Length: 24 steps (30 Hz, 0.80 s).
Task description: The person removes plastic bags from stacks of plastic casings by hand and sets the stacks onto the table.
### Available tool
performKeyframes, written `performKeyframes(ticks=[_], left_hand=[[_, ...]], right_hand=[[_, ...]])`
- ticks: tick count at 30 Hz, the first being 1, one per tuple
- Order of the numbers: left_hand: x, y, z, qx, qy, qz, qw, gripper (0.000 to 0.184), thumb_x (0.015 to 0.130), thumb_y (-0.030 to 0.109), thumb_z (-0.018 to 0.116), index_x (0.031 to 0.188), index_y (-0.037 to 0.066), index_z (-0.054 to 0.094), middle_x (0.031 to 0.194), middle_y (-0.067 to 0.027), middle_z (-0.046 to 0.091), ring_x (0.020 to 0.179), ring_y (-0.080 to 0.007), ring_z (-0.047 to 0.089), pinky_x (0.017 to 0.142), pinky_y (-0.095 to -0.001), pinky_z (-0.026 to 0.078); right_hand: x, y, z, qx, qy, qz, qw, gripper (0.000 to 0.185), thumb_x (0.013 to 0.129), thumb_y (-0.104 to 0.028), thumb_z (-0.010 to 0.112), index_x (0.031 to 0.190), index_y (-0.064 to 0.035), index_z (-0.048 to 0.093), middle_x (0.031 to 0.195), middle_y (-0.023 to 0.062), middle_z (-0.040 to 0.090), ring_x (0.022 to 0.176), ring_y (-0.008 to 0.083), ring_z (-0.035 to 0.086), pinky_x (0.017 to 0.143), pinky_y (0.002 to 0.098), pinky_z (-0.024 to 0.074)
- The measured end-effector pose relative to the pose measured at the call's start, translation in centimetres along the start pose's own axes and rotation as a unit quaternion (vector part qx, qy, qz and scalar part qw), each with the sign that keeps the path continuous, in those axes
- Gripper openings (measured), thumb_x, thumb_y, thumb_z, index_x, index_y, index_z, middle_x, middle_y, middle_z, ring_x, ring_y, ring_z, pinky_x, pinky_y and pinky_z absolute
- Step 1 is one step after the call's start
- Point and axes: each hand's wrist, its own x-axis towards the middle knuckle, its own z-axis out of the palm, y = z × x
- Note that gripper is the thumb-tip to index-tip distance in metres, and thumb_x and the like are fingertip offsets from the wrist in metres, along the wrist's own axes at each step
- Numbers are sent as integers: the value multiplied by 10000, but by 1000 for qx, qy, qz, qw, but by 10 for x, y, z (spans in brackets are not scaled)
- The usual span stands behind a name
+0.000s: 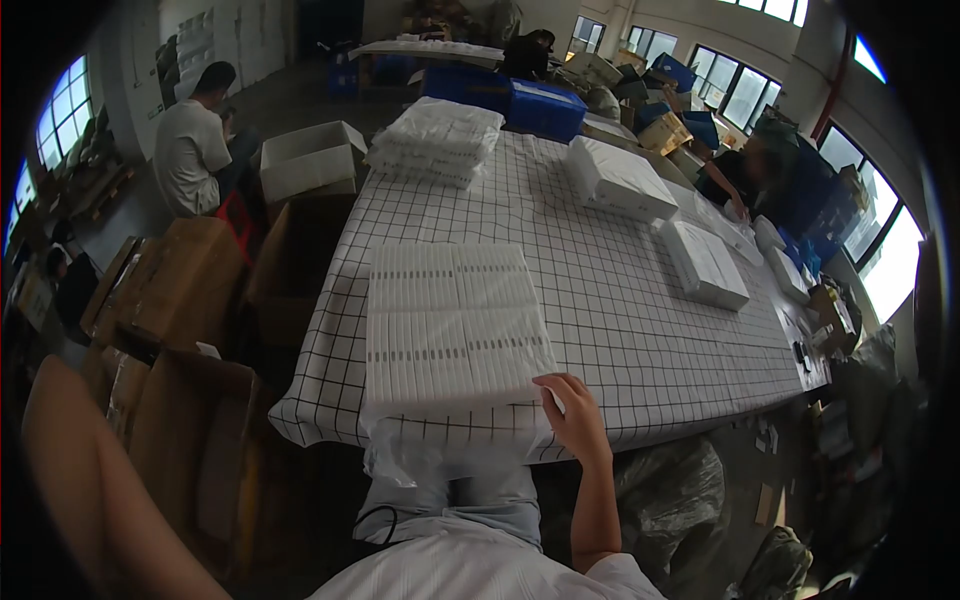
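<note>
A block of thin white slabs stands in rows on the checked tablecloth in front of me, inside a clear plastic bag. The bag's loose mouth hangs over the near table edge towards my lap. My right hand is at the block's near right corner, its bent fingers and thumb closed on the bag's edge. What exactly lies between the fingertips is hard to see. My left arm reaches out at the far left, over the boxes; its hand is out of view.
A stack of bagged white packs lies at the table's far left. White packs lie on the right, near a co-worker. Open cardboard boxes stand left of the table. Another person sits beyond them. Blue crates stand behind.
</note>
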Motion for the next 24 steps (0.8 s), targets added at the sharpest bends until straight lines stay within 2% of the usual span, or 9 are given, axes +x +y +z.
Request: performKeyframes(ticks=[4, 6, 10, 17, 19, 20, 21, 23, 24], left_hand=[[-2, -9, -4, -20, -17, 15, 1000, 477, 973, 407, 448, 1149, 5, 637, 1130, -213, 633, 1102, -373, 586, 934, -482, 484], [-6, -11, -4, -30, -20, 19, 999, 479, 973, 408, 448, 1147, 5, 638, 1128, -213, 634, 1100, -374, 587, 932, -482, 486], [-15, 1, 6, -51, -13, -3, 999, 481, 974, 411, 446, 1144, 5, 641, 1124, -213, 636, 1096, -374, 589, 927, -482, 489], [-12, 51, 28, -54, -2, -70, 996, 487, 975, 417, 444, 1139, 5, 645, 1117, -214, 639, 1088, -376, 594, 918, -482, 496], [-3, 61, 41, -52, 11, -93, 994, 488, 975, 419, 443, 1137, 5, 647, 1115, -215, 640, 1086, -376, 595, 916, -482, 498], [4, 63, 46, -51, 17, -102, 993, 489, 975, 419, 443, 1137, 6, 647, 1114, -215, 641, 1085, -377, 596, 914, -481, 499], [-13, 76, 58, -52, 23, -109, 992, 490, 975, 420, 443, 1136, 6, 648, 1113, -215, 641, 1084, -377, 596, 913, -481, 500], [-7, 70, 66, -65, 37, -117, 990, 491, 975, 422, 442, 1134, 6, 649, 1111, -215, 642, 1082, -377, 597, 911, -481, 502], [-11, 70, 69, -77, 40, -120, 989, 492, 975, 423, 442, 1133, 6, 650, 1110, -215, 642, 1081, -377, 598, 909, -481, 503]], right_hand=[[-29, 13, 10, 26, -38, 33, 998, 158, 853, -15, 618, 1005, -44, 648, 1013, 83, 663, 1005, 268, 623, 867, 378, 512], [-34, 6, 14, 1, -18, -106, 994, 171, 829, -14, 628, 994, -51, 654, 1030, 78, 667, 1001, 262, 627, 845, 375, 522], [-45, -3, 29, 73, -45, -80, 993, 166, 819, -8, 625, 977, -50, 655, 1038, 72, 669, 972, 266, 635, 813, 379, 531], [-61, 23, 69, -44, -67, 90, 993, 267, 841, -24, 577, 1105, -24, 621, 1161, 125, 624, 922, 319, 646, 781, 393, 523], [-62, 29, 81, -74, -14, 147, 986, 352, 861, -57, 582, 1208, -1, 559, 1248, 149, 567, 868, 309, 652, 761, 396, 523], [-63, 34, 87, -52, -49, 210, 975, 456, 881, -74, 580, 1310, 31, 463, 1327, 194, 487, 810, 284, 648, 747, 391, 521], [-62, 30, 91, -47, -60, 208, 975, 456, 881, -74, 580, 1310, 31, 463, 1327, 194, 487, 810, 284, 648, 747, 391, 521], [-57, 24, 95, 0, 29, 300, 953, 530, 894, -96, 589, 1357, 61, 387, 1377, 228, 414, 755, 239, 634, 707, 366, 537], [-55, 23, 98, 0, 26, 308, 951, 530, 894, -96, 589, 1357, 61, 387, 1377, 228, 414, 755, 239, 634, 707, 366, 537]])
